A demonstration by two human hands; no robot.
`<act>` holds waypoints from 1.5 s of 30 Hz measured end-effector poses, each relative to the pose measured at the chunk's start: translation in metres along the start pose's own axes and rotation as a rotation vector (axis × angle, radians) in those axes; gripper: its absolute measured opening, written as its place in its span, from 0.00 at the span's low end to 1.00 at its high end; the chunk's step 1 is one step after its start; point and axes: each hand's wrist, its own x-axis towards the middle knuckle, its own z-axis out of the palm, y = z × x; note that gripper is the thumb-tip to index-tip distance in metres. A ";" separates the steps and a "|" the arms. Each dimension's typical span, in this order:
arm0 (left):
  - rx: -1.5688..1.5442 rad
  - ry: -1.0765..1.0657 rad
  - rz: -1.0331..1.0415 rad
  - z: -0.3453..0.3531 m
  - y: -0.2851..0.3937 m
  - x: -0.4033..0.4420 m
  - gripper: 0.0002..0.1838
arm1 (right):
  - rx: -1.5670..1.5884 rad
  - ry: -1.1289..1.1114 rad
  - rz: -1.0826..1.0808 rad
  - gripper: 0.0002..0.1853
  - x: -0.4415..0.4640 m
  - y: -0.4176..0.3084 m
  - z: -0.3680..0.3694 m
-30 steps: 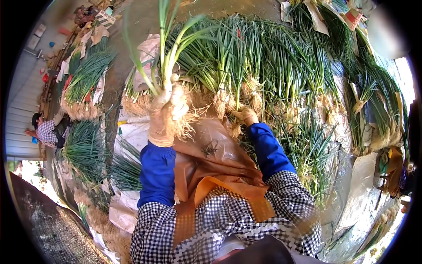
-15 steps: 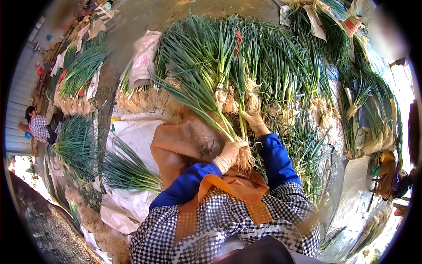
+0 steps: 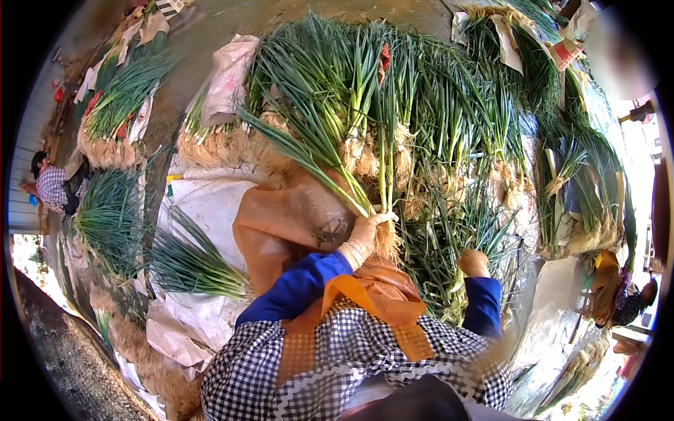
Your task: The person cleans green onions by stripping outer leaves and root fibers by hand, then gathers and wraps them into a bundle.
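My left hand (image 3: 361, 237) is wrapped round a few green onions (image 3: 338, 163) just above their roots. Their shaggy pale roots (image 3: 387, 240) hang below my fingers, and the green leaves fan up and away from me. Off to the right, my right hand (image 3: 473, 263) is closed at the edge of a heap of loose green leaves (image 3: 442, 256); whatever its fingers hold, if anything, is hidden. A brown sheet (image 3: 281, 217) covers my lap under the left hand.
Bundled green onions (image 3: 449, 98) lie in a row ahead, roots toward me. A smaller bunch (image 3: 193, 263) rests on a white sheet (image 3: 210, 191) at left. More bundles (image 3: 123, 105) line the far left, near another person (image 3: 53, 186). A second person (image 3: 635, 302) is at far right.
My right hand has left the green onions and moved right and toward me, to the leaf heap. The left hand keeps its grip, nearly in place.
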 end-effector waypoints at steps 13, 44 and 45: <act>0.029 0.080 0.034 -0.001 0.013 -0.021 0.10 | 0.585 0.423 -0.526 0.15 0.124 -0.212 0.098; -0.252 -0.044 -0.111 -0.018 0.019 0.007 0.12 | -0.526 -0.530 -0.469 0.15 -0.027 -0.123 0.017; -0.249 -0.076 -0.119 -0.021 0.016 0.008 0.14 | -0.944 -0.509 -0.267 0.17 -0.016 -0.123 0.018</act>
